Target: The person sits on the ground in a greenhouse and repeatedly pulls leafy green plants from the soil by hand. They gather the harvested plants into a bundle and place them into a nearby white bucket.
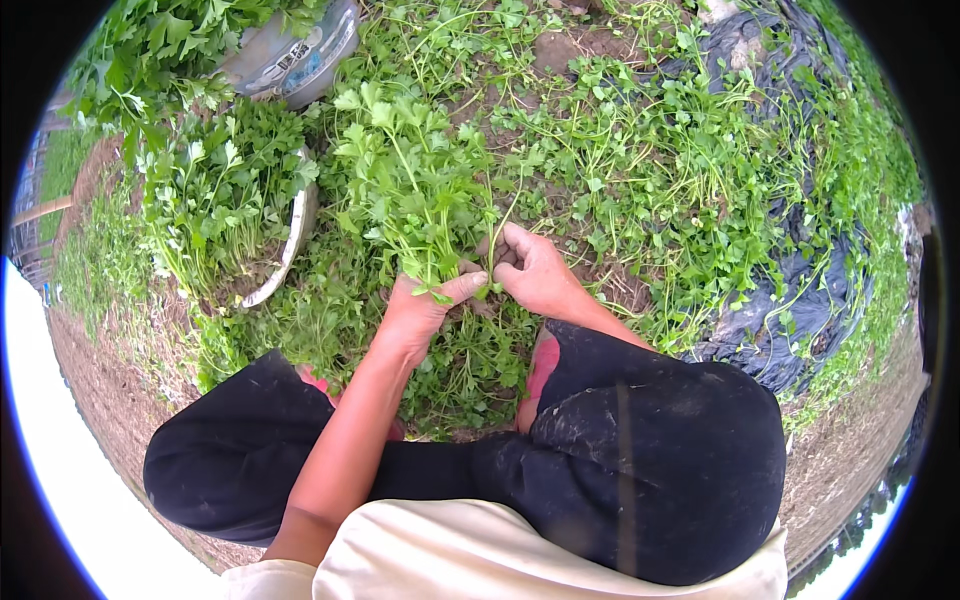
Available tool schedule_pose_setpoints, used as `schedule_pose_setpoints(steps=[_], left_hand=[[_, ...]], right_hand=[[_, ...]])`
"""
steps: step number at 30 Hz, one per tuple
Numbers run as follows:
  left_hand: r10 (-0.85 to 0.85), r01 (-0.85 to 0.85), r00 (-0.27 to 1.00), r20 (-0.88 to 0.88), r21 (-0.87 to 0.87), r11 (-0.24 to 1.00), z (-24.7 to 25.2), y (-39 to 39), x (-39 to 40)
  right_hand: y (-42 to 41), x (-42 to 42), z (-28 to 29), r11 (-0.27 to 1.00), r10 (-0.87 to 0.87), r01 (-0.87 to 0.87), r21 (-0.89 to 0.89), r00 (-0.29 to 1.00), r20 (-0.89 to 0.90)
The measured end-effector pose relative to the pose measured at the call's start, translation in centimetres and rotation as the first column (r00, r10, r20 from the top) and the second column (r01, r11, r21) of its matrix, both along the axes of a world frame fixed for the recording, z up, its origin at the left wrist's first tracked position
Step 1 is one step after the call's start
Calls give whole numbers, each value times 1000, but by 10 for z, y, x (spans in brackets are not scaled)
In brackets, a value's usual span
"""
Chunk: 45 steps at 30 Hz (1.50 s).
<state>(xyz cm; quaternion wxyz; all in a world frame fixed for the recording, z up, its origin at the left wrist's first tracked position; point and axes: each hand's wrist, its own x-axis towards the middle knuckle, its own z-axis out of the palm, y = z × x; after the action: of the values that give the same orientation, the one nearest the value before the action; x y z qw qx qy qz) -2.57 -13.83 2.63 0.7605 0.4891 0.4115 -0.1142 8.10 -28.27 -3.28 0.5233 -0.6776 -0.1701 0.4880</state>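
Note:
A leafy bunch of green celery-like plants rises from my left hand, whose fingers close around the lower stems. Close beside it on the right, my right hand pinches a thin green stem between thumb and fingers. The two hands nearly meet at the base of the bunch; whether they touch is hard to tell. Some fingers of both hands are hidden behind leaves and stems. Low leafy plants grow beneath the hands, between my bent knees.
At the left, a white-rimmed container holds upright cut plants. Behind it stands a pale bucket bearing writing, with more leafy stalks. Loose stems and weeds cover the soil at the right, beside crumpled black plastic film.

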Motion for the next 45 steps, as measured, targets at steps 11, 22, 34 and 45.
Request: schedule_pose_setpoints(steps=[11, 22, 34, 45], left_hand=[[57, -65, 995, 86, 92, 994, -6, 0, -7], [199, -200, 980, 26, 26, 979, -3, 8, -7], [226, -229, 973, -43, -82, 970, 7, 12, -6], [269, -269, 963, -6, -52, 962, -7, 4, -10]], right_hand=[[5, 1, 23, 959, -160, 225, 176, 933, -321], [-21, 23, 5, 662, 56, 638, 394, 482, -875], [-41, 34, 11, 971, 199, -72, -230, 777, 597], [-40, 139, -58, 865, -411, 465, -192, 873, 264]])
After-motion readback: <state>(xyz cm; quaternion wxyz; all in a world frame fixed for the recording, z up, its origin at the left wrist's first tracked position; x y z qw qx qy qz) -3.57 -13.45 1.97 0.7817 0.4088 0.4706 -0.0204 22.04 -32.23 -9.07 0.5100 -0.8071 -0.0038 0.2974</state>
